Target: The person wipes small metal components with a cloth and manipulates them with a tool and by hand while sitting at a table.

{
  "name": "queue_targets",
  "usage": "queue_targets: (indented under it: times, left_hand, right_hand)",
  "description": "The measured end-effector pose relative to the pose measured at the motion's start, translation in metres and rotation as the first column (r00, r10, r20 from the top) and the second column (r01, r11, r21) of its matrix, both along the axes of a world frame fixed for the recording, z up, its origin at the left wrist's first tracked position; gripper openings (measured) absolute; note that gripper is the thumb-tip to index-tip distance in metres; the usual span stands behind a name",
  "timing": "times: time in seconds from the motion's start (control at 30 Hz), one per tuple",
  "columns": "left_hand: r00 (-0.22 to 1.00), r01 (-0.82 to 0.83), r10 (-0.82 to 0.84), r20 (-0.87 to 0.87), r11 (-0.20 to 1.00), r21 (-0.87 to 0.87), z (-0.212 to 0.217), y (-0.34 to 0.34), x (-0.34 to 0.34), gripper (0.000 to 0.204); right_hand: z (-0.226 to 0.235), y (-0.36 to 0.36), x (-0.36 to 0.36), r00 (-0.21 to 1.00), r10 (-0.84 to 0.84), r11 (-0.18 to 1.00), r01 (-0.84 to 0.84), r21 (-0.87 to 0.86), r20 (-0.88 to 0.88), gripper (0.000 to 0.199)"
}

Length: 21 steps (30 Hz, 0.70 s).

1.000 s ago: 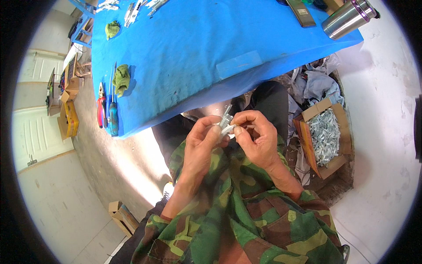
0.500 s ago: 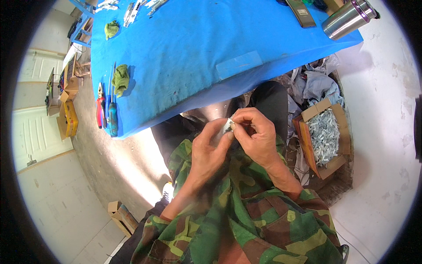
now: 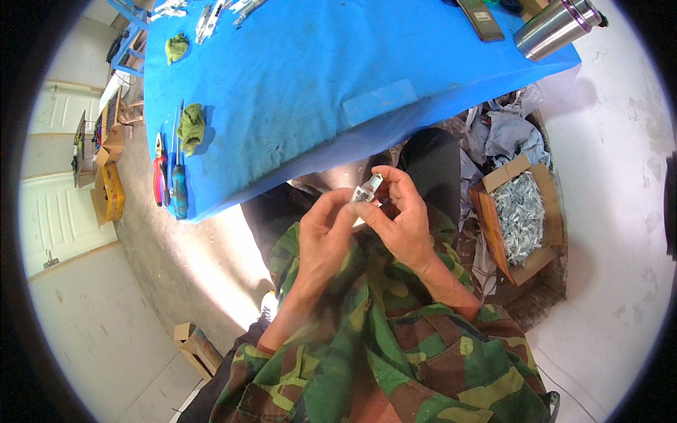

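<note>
— One big blue counter fills the top of the view, yes?

— Yes. On it lie a steel cup at the far right, two green rags, and some hand tools at its left edge. On the floor to the person's right stands a cardboard box full of small silvery pieces.

— And the hands?

— Both are raised over the lap, below the counter edge. The left hand and the right hand meet at the fingertips and pinch together one small metal part, which stands up between them.

— How far is the work?

— It is hard to judge. The part is in the fingers and not put down, so the handling seems in the middle. The box looks quite full, so much probably remains. What exactly the fingers do to the part is too small to see.
</note>
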<state>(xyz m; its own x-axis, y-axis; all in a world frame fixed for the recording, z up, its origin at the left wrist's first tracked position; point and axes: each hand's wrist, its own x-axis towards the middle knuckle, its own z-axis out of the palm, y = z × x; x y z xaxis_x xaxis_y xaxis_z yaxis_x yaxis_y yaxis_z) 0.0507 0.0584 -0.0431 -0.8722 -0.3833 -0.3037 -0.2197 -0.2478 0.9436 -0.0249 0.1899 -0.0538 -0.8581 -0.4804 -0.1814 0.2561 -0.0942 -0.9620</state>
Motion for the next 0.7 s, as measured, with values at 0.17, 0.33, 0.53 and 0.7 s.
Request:
queue_targets:
  times: [0.17,0.33,0.53,0.7]
  left_hand:
    - [1.000,0.017,-0.017,-0.013,1.000,-0.024,-0.005,-0.002,0.002,0.023]
    - [0.999,-0.043,0.043,-0.009,0.992,-0.123,-0.012,0.005,0.005,0.016]
    - [1.000,0.020,-0.021,-0.014,0.998,-0.056,-0.010,-0.005,0.002,0.009]
    - [0.975,0.222,-0.209,0.076,0.939,-0.263,-0.009,-0.028,0.004,0.020]
  right_hand:
    - [0.001,-0.002,0.000,0.999,0.000,1.000,0.000,0.001,0.034,0.042]
    - [0.000,-0.007,0.001,0.999,-0.031,0.999,0.032,-0.022,0.037,0.037]
    - [-0.005,-0.005,-0.003,0.999,0.035,0.999,-0.035,-0.003,0.004,0.039]
    - [-0.011,-0.004,-0.004,0.992,0.104,0.994,-0.101,-0.041,0.072,0.042]
